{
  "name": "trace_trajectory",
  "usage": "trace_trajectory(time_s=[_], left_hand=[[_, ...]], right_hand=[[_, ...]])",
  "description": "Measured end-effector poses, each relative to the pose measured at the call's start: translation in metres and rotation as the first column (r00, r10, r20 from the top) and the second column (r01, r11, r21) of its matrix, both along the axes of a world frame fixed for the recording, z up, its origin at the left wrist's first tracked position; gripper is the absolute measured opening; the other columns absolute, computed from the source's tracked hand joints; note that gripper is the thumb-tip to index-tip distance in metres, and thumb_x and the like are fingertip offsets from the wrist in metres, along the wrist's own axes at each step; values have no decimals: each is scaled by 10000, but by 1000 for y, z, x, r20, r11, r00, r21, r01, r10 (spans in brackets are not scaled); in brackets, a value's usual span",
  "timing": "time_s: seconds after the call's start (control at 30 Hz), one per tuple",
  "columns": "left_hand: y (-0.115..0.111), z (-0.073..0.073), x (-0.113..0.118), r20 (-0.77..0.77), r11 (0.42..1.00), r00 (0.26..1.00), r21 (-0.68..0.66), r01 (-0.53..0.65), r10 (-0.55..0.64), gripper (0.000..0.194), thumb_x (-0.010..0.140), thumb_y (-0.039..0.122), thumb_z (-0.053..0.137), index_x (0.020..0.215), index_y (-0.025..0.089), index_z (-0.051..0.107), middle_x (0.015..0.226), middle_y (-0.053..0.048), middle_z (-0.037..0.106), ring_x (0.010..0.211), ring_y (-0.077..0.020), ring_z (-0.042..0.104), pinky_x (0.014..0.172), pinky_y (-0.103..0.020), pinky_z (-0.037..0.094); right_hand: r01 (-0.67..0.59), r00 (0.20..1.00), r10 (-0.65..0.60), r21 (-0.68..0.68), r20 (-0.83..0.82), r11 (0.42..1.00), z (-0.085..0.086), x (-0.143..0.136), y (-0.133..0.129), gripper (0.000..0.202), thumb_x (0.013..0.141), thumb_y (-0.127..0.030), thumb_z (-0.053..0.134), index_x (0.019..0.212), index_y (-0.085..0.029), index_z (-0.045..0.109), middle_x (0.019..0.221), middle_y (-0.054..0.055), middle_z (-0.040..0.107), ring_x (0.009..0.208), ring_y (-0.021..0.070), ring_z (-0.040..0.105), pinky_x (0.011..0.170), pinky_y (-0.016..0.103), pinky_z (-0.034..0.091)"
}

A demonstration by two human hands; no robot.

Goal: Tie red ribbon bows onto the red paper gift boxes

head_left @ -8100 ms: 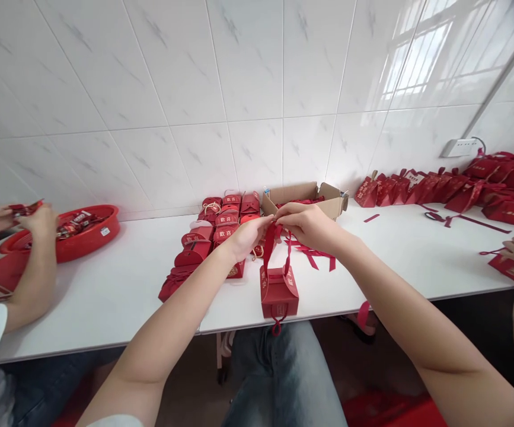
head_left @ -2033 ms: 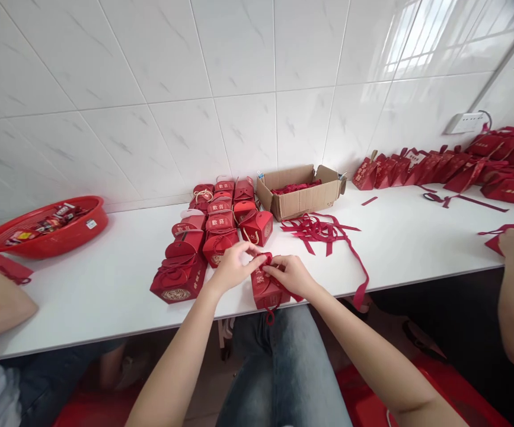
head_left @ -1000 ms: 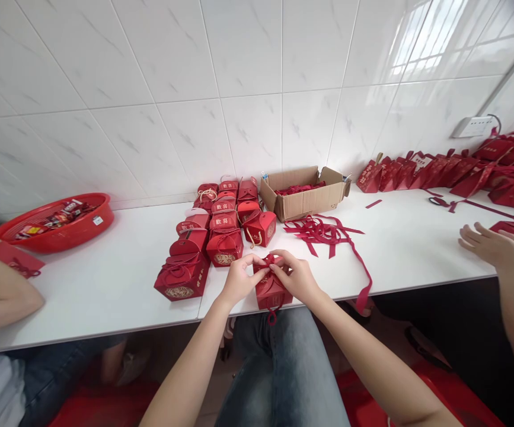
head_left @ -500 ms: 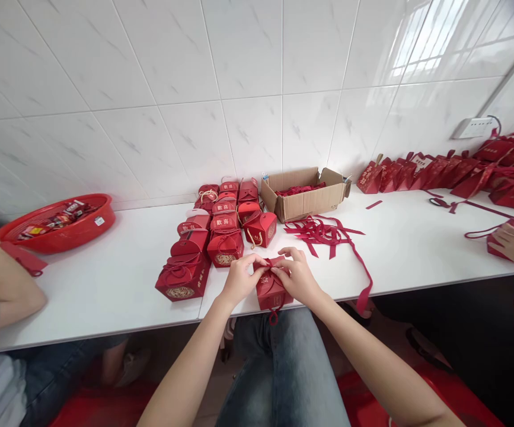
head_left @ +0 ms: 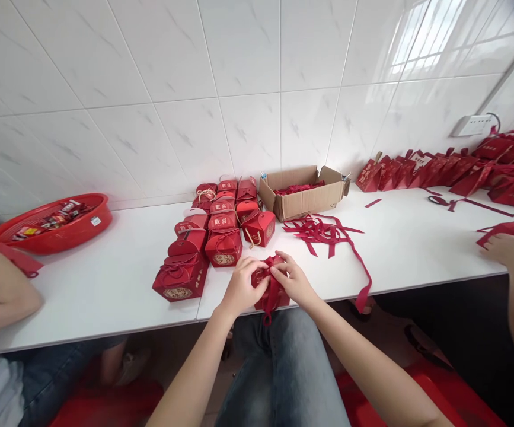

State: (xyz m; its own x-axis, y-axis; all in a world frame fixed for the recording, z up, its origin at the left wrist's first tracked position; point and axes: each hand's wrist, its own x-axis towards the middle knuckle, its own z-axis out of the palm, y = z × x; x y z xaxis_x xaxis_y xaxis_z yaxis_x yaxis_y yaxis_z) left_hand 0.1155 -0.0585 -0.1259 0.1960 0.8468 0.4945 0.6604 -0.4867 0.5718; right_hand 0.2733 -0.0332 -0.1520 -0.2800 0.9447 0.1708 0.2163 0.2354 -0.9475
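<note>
A small red gift box [head_left: 261, 300] stands at the table's front edge, right before me. Red ribbon [head_left: 273, 290] crosses its top, and a loop of it hangs over the front edge. My left hand [head_left: 244, 283] pinches the ribbon at the top of the box from the left. From the right, my right hand [head_left: 293, 279] pinches the same ribbon, thumb and forefinger together. The fingertips of both hands nearly meet, and they hide the knot area.
Red gift boxes [head_left: 181, 276] stand in rows to the left. Behind are a cardboard box [head_left: 305, 204] of ribbon and loose ribbons [head_left: 323, 231]. A red basin [head_left: 101, 216] of packets lies far left. Co-workers' arms [head_left: 12, 279] flank me; one hand [head_left: 510, 252] touches a red box.
My hands have shifted slightly, and a ribbon length now falls down the box's front. On the right, the co-worker's hand and red box have moved.
</note>
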Motion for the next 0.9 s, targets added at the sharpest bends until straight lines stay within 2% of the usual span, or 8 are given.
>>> trace_trajectory(time_s=[0.1,0.27,0.33,0.43,0.6,0.73,0.8,0.9], left_hand=[[0,-1,-4,15,998,999,-47,36,-35,105,771,163,580,851,199,638,893,-61,660,913,-205,587,848,-362,478],[3,-7,-13,85,992,994,-96,76,-68,148,781,123,556,842,197,669,929,-57,674,940,-184,613,886,-346,485],[2,-8,-16,97,991,992,-99,88,-79,165,777,109,549,855,193,668,949,-59,674,962,-183,615,899,-343,486],[0,-6,-16,87,991,992,-87,97,-89,176,778,100,543,874,190,661,963,-61,676,973,-183,618,899,-337,490],[-3,-3,-15,14,997,997,-16,74,-74,130,807,136,549,882,180,646,949,-68,673,941,-181,620,868,-335,501],[-4,-1,-15,-53,997,996,-5,76,-77,125,831,164,540,902,181,641,944,-64,670,926,-178,618,842,-332,509],[-4,1,-15,-73,997,994,-12,77,-78,131,833,169,537,912,179,641,949,-64,672,923,-178,620,840,-330,511],[-6,4,-14,-92,997,993,-28,77,-80,175,826,151,533,963,173,640,986,-67,672,951,-180,618,866,-329,502]], right_hand=[[69,997,-70,25,37,997,2,-2,-7,282,849,-383,519,796,-181,709,1290,133,515,1251,262,444,1033,394,342],[109,980,-131,145,151,983,6,10,-8,236,882,-351,454,851,-213,642,972,61,678,945,223,614,896,407,428],[61,983,-98,232,154,971,5,16,-2,141,840,-265,503,933,-202,587,936,55,675,891,208,622,836,373,457],[-46,985,-10,317,172,947,5,21,7,197,800,-179,529,996,-192,529,948,64,663,870,191,626,770,324,478],[-120,935,-51,449,350,885,22,28,5,171,825,-118,484,969,-193,538,873,56,661,857,202,608,840,378,434],[-322,873,135,347,469,881,48,42,-9,182,855,-192,500,1031,-196,545,762,26,660,705,173,611,712,308,455],[-346,854,170,293,491,891,56,45,-9,152,867,-244,501,983,-197,587,777,37,670,654,161,602,626,272,446],[-318,880,141,343,454,884,56,43,3,259,854,-160,470,1078,-191,597,1049,90,665,763,160,622,680,278,465]])
